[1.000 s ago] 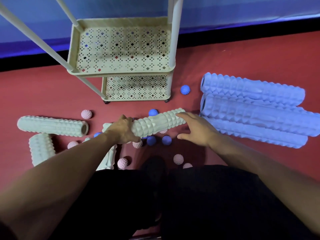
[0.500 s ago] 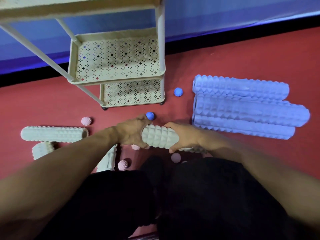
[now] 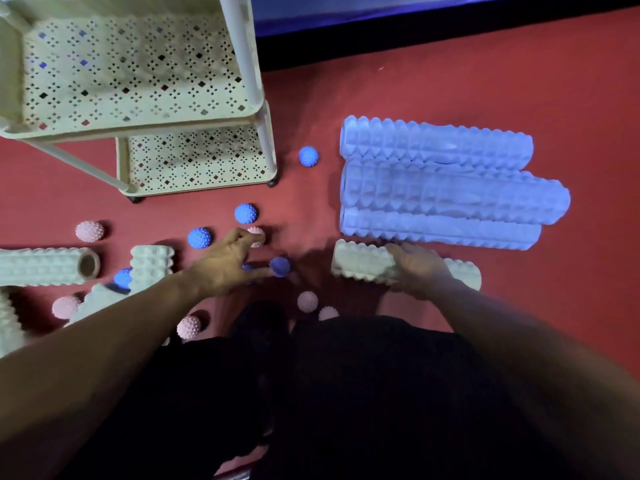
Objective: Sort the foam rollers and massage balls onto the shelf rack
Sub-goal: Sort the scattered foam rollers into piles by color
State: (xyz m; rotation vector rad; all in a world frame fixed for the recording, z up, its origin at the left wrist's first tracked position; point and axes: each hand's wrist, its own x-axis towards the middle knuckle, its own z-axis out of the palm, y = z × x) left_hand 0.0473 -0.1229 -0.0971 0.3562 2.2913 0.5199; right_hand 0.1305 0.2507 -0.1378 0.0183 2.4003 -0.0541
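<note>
Two hands busy | right hand [image 3: 417, 268] fingers clamped on cream roller [image 3: 363, 263] | left hand [image 3: 227, 263] fingers apart over blue ball [image 3: 280, 266] | risk: nudged ball rolled off.

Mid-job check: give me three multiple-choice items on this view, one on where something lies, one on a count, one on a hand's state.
1. Where does the cream roller in the right hand lie?
A. On the upper shelf
B. On the floor, nearer the person than the blue rollers
C. Left of the rack

2. How many blue rollers are stacked at right?
A. One
B. Three
C. Six

3. What is the left hand doing?
A. Reaching with spread fingers among the balls
B. Holding a rack post
C. Carrying a long roller

Key: 1 B, it lies on the red floor just below the blue stack. 2 B, three lie side by side. 3 A, its fingers spread beside a blue ball; no grip is visible.
</note>
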